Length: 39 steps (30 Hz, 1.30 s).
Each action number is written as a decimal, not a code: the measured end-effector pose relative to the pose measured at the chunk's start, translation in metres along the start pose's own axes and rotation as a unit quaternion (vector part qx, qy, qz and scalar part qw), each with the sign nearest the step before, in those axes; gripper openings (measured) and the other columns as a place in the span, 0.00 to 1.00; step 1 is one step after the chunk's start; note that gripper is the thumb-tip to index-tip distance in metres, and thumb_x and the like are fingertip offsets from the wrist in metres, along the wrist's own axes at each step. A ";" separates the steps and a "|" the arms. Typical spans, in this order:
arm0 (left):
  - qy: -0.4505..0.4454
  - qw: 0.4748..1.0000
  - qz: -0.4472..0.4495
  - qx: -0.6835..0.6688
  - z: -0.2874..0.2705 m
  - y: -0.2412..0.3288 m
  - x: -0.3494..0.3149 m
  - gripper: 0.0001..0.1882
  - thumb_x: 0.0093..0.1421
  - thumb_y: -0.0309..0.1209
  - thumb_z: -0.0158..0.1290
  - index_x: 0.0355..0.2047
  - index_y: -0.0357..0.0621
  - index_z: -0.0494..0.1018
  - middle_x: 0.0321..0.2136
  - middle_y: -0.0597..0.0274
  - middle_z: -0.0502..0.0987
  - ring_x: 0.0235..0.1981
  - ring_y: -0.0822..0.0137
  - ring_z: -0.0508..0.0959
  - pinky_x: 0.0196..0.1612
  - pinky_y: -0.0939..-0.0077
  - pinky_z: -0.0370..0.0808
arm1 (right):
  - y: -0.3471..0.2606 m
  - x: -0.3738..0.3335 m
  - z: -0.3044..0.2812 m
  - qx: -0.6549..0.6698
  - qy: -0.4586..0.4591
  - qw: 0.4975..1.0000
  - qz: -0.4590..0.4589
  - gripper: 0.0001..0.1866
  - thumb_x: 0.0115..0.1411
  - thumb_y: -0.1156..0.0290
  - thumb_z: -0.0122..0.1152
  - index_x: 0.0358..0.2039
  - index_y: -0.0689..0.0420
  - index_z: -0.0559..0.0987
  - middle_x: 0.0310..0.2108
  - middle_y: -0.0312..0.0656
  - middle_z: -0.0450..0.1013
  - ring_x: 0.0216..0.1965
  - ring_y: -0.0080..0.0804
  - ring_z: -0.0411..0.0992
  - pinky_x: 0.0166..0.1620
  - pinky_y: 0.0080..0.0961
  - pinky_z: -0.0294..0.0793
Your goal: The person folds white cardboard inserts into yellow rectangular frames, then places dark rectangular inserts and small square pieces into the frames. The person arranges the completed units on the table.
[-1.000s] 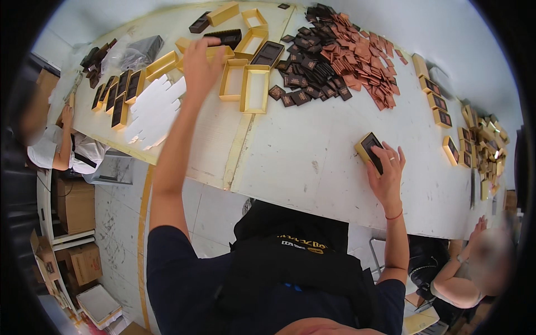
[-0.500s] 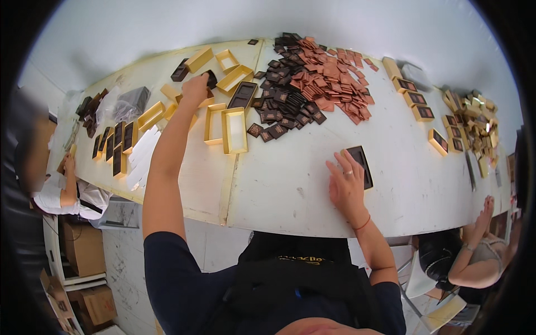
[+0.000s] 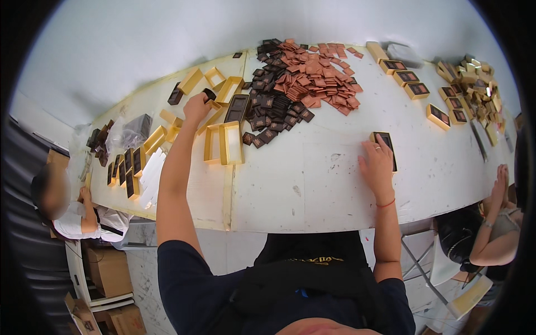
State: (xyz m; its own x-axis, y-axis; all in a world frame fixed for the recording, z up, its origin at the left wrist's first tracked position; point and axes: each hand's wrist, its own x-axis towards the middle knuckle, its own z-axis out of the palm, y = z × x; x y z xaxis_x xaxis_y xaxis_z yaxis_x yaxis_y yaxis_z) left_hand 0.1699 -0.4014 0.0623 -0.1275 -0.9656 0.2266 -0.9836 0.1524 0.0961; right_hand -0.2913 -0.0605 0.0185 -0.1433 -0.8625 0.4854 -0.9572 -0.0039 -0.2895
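Note:
My left hand (image 3: 197, 109) reaches far across the table, its fingers closed around a small black tray (image 3: 210, 94) among the gold boxes. Much of that tray is hidden by the hand. On the right, my right hand (image 3: 378, 167) lies with fingers stretched over a black compartmented tray (image 3: 391, 149), fingertips on its upper part and thumb apart on the left. Open gold boxes (image 3: 231, 144) stand near my left forearm, with another black compartmented tray (image 3: 237, 108) just beyond them.
A heap of dark brown (image 3: 259, 111) and copper-coloured squares (image 3: 318, 78) covers the far middle. Filled gold boxes (image 3: 416, 90) line the right side, beside a gold pile (image 3: 477, 89). Black trays in gold boxes (image 3: 133, 181) stand at left. People sit at both ends.
The tray under my right hand has moved right, and that hand's fingers now lie on it. My left hand stays among the gold boxes at the far left. The view has shifted slightly.

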 end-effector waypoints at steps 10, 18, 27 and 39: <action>-0.032 0.854 0.435 -0.283 -0.078 0.196 -0.191 0.08 0.53 0.29 0.62 0.34 0.49 0.76 0.31 0.63 0.75 0.39 0.56 0.78 0.37 0.62 0.76 | -0.066 0.000 -0.044 0.277 0.054 0.946 -0.160 0.28 0.55 0.76 0.68 0.58 0.55 0.77 0.63 0.45 0.69 0.67 0.51 0.62 0.63 0.43 0.63; 0.060 0.860 0.374 -0.342 -0.032 0.231 -0.282 0.18 0.50 0.31 0.67 0.41 0.45 0.75 0.40 0.61 0.78 0.44 0.54 0.76 0.48 0.60 0.72 | -0.032 -0.018 -0.037 0.104 -0.013 0.963 -0.250 0.13 0.51 0.80 0.64 0.40 0.57 0.82 0.30 0.36 0.75 0.45 0.37 0.75 0.53 0.38 0.69; -0.107 0.899 0.215 -0.366 -0.032 0.184 -0.300 0.40 0.48 0.37 0.72 0.60 0.44 0.67 0.56 0.54 0.71 0.55 0.52 0.73 0.61 0.61 0.69 | -0.028 0.000 -0.036 0.171 0.023 0.969 -0.177 0.07 0.47 0.82 0.66 0.26 0.56 0.78 0.26 0.37 0.74 0.34 0.37 0.71 0.44 0.32 0.70; -0.093 0.869 0.163 -0.458 -0.016 0.168 -0.335 0.42 0.50 0.34 0.71 0.63 0.44 0.63 0.58 0.52 0.71 0.59 0.51 0.71 0.61 0.61 0.70 | -0.036 -0.021 -0.048 0.100 -0.069 0.975 -0.185 0.09 0.53 0.81 0.66 0.35 0.57 0.80 0.30 0.39 0.73 0.35 0.37 0.71 0.44 0.33 0.68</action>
State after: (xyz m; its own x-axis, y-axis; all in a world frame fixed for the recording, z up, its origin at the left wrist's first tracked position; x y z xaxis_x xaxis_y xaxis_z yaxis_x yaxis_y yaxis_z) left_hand 0.0492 -0.0492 0.0179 -0.4830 -0.8435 0.2350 -0.3870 0.4463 0.8068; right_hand -0.2663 -0.0179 0.0588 0.2520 -0.8432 0.4750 -0.8667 -0.4149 -0.2767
